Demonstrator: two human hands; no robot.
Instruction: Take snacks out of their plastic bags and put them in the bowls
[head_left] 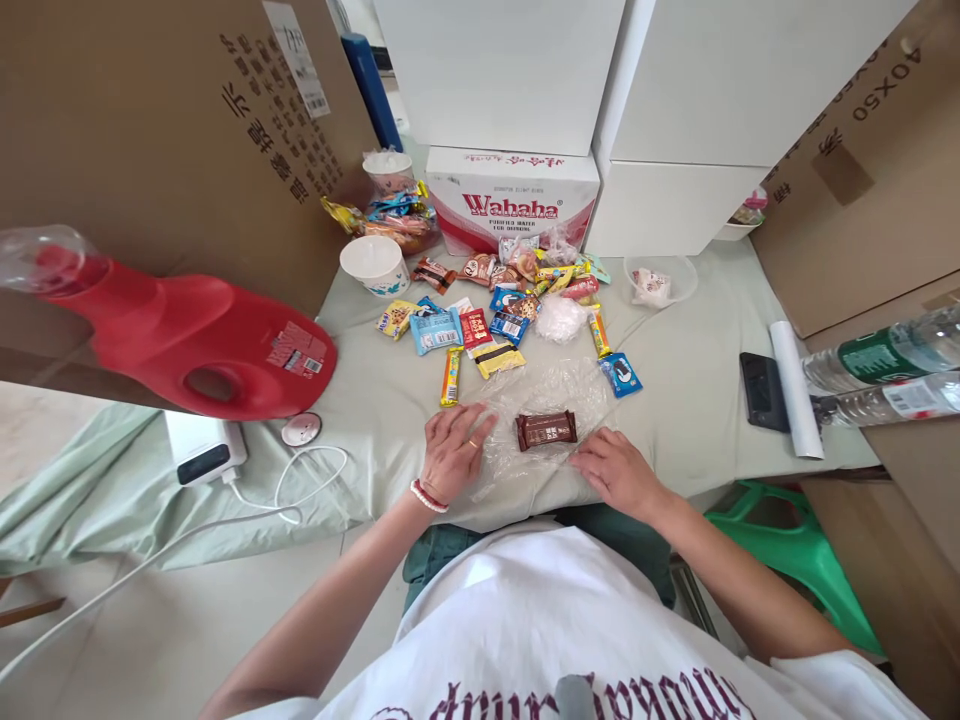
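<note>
A brown-wrapped snack bar [546,430] lies on a crumpled sheet of clear plastic film [510,468] at the table's front. My left hand [454,450], wearing a ring and a beaded bracelet, rests on the film's left side with its fingers stretched out. On the right, my right hand [616,470] has its fingers drawn together at the film's edge, close to the bar. Beyond the film are a yellow stick packet [451,377], a blue packet [620,374], a bunched ball of clear film [561,318] and several other wrapped snacks [437,331].
A red detergent jug [225,340] stands left, near a white power bank [204,447] with a cable. Paper cup [375,268], Wahaha carton [514,200] and clear bowl [681,283] sit behind. A phone [763,390], paper roll [796,395] and bottles [885,350] are right.
</note>
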